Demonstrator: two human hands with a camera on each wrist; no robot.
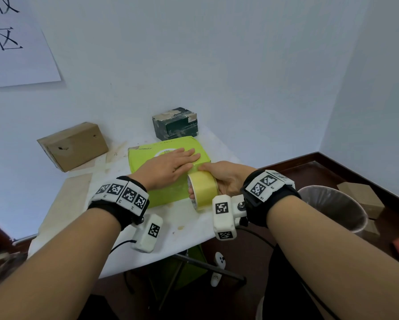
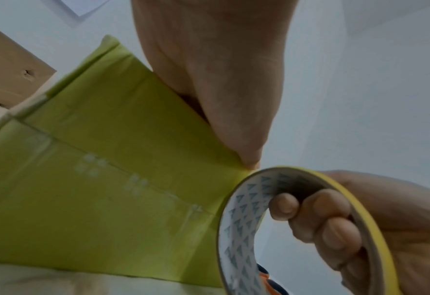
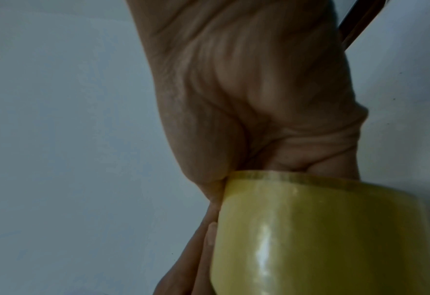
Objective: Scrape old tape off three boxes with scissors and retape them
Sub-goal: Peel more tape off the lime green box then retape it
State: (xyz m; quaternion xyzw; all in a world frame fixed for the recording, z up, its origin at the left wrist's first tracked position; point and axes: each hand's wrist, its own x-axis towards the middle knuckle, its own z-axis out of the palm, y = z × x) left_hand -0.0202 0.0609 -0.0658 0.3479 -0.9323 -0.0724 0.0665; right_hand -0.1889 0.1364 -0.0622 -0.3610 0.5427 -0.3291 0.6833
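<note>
A flat lime-green box [image 1: 143,158] lies in the middle of the white table [image 1: 189,229]. My left hand [image 1: 170,166] rests flat on its top, fingers straight, pressing near the right edge. My right hand [image 1: 226,179] grips a roll of yellowish tape [image 1: 203,188] at the box's right edge, fingers hooked through the core and thumb on the outside. In the left wrist view the tape roll [image 2: 246,219] shows its printed core with the right hand's fingers [image 2: 317,217] inside, beside the green box [image 2: 102,179]. The right wrist view shows the tape roll [image 3: 322,235] under the palm. No scissors are in sight.
A brown cardboard box [image 1: 75,146] leans against the wall at the table's back left. A dark green box [image 1: 176,123] with torn tape patches stands behind the lime one. A lined waste bin [image 1: 332,206] stands on the floor at right, with more cardboard boxes [image 1: 362,199] beyond it.
</note>
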